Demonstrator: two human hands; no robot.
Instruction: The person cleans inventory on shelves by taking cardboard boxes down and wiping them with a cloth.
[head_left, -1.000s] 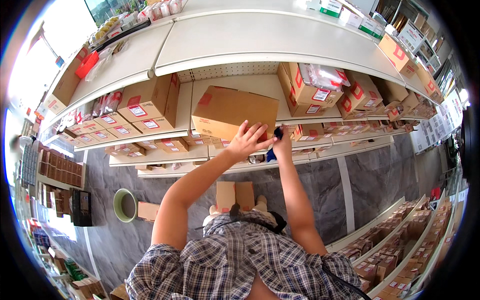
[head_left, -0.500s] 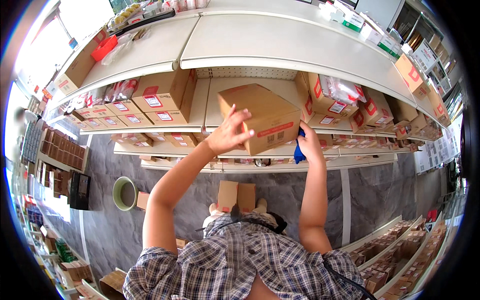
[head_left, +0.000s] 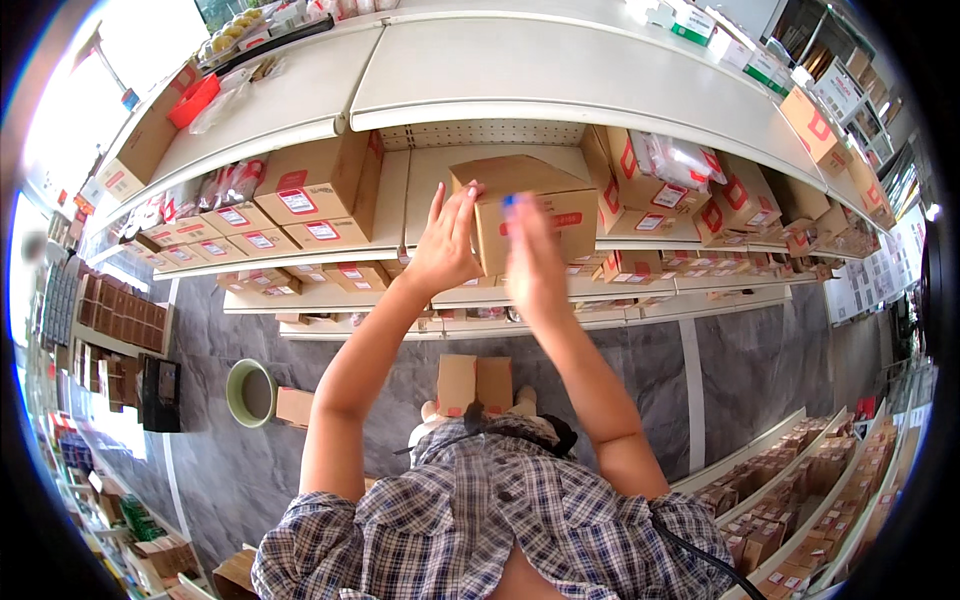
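A closed cardboard box (head_left: 565, 222) with red print on its front is at the middle shelf bay, in front of me. My left hand (head_left: 446, 243) lies along the box's left edge, fingers stretched upward and the thumb near the front. My right hand (head_left: 537, 262) is in front of the box's front face, smeared by motion. A bit of blue cloth (head_left: 510, 201) shows at its fingertips; the rest of the cloth is hidden by the hand. Whether the box rests fully on the shelf is hard to make out.
Cardboard boxes (head_left: 300, 192) stand left of the bay, and more boxes (head_left: 655, 190) with plastic-wrapped packs stand right of it. The pale upper shelf (head_left: 560, 80) juts out above. On the floor are an open carton (head_left: 457, 383) by my feet and a green bin (head_left: 234, 392).
The box has turned from tilted to nearly square and upright. My right hand, with the blue cloth, has moved left from the box's right side to its front. The left hand stays at its left.
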